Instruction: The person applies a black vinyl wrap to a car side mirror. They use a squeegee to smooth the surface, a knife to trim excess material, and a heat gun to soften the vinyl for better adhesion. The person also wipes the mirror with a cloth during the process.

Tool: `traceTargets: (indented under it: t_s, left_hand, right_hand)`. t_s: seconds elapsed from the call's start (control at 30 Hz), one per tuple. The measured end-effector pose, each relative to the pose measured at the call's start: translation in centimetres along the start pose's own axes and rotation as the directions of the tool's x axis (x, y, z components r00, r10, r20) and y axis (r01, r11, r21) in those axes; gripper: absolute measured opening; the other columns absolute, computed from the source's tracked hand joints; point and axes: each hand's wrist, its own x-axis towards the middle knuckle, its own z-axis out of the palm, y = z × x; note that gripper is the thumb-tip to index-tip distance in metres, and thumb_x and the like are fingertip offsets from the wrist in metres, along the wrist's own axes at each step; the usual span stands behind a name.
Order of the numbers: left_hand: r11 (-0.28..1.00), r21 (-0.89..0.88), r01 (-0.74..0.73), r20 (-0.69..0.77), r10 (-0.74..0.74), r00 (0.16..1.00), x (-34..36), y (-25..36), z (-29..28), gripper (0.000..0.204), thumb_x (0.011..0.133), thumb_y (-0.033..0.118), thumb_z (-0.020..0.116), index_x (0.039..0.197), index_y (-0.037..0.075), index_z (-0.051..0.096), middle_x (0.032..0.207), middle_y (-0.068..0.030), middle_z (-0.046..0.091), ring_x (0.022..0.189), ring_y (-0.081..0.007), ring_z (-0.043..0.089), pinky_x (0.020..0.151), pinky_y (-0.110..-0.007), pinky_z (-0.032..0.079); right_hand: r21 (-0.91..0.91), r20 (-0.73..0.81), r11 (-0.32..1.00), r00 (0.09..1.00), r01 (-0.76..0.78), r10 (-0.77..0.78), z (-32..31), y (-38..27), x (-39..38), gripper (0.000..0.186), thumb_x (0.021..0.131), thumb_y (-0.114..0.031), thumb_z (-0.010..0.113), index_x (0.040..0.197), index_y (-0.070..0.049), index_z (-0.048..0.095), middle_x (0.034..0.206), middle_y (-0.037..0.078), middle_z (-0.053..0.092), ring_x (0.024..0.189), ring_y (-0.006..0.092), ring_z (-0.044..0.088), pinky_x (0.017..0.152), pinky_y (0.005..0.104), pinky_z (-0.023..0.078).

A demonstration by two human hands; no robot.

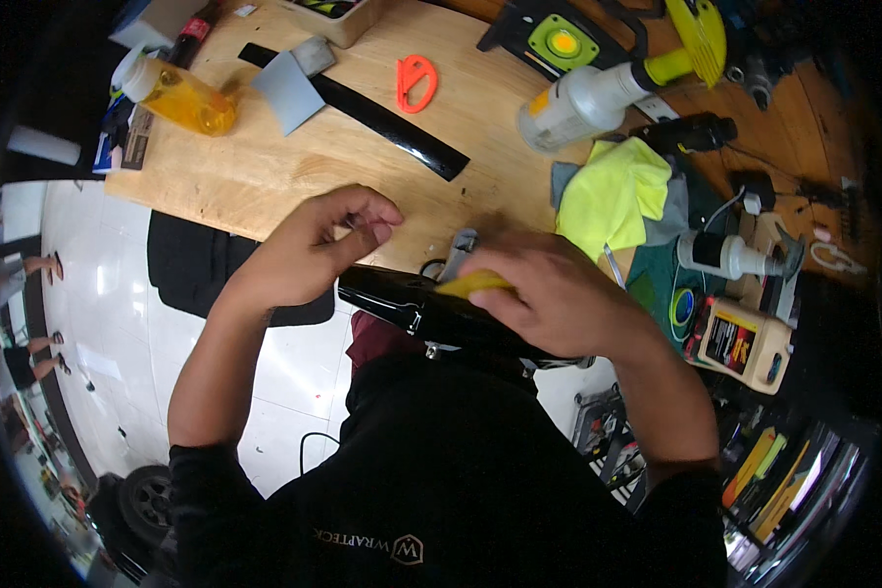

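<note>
Close to my body, at the table's front edge, lies a long glossy black panel. My right hand is closed on a flat yellow squeegee over the panel; its upper part is blurred. Beside that hand, a small grey object sticks up, its kind unclear. Over the panel's left end is my left hand, its fingers curled and the thumb close to the fingertips. Whatever is between them, if anything, is too small to tell.
On the wooden table lie a second black strip, a grey-blue sheet and an orange ring-shaped tool. A bottle of orange liquid is at left. To the right are a spray bottle, yellow cloth and beige jug.
</note>
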Motion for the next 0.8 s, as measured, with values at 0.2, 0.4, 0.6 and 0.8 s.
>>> traceTargets:
  t_s: [0.2,0.4,0.6,0.8]
  left_hand:
    - [0.768,0.450,-0.457,0.295,0.355,0.887,-1.1,3.4,2.5,0.027,0.084,0.022,0.067,0.103,0.003,0.067,0.104,-0.0131,0.063,0.103,-0.0292,0.057,0.097,-0.040,0.040]
    - [0.598,0.740,-0.306,0.161,0.285,0.945,-1.7,5.4,7.0,0.038,0.088,0.041,0.062,0.095,0.005,0.070,0.094,-0.0128,0.062,0.103,-0.0304,0.057,0.105,-0.054,0.029]
    - [0.413,0.906,0.095,-0.148,0.099,0.984,-2.6,6.9,10.5,0.044,0.096,0.040,0.050,0.084,0.001,0.067,0.088,-0.0132,0.061,0.101,-0.0306,0.057,0.108,-0.053,0.027]
    - [0.380,0.870,0.315,-0.450,0.349,0.822,-4.6,5.1,13.4,0.040,0.098,0.038,0.047,0.111,0.003,0.064,0.115,-0.0160,0.061,0.117,-0.0328,0.053,0.111,-0.057,0.021]
  right_hand:
    - [0.008,0.099,0.993,0.989,-0.115,0.114,-2.1,1.8,1.8,0.027,0.088,-0.018,0.060,0.112,-0.005,0.061,0.092,0.017,0.066,0.087,0.0264,0.066,0.078,0.0411,0.051]
    - [0.865,-0.361,0.495,0.584,-0.081,0.727,0.6,20.6,-6.8,0.052,0.087,-0.007,0.064,0.132,0.006,0.042,0.116,0.016,0.059,0.101,0.0240,0.062,0.084,0.0341,0.051]
    - [0.150,-0.880,0.964,0.414,-0.222,0.232,1.9,25.1,-4.8,0.055,0.083,-0.027,0.070,0.128,-0.003,0.049,0.121,0.020,0.055,0.111,0.0357,0.052,0.092,0.0453,0.044]
    - [-0.041,-0.869,0.954,0.482,-0.296,0.112,1.1,28.9,-7.5,0.028,0.081,-0.010,0.067,0.107,-0.002,0.062,0.105,0.021,0.062,0.097,0.0371,0.060,0.085,0.0439,0.047]
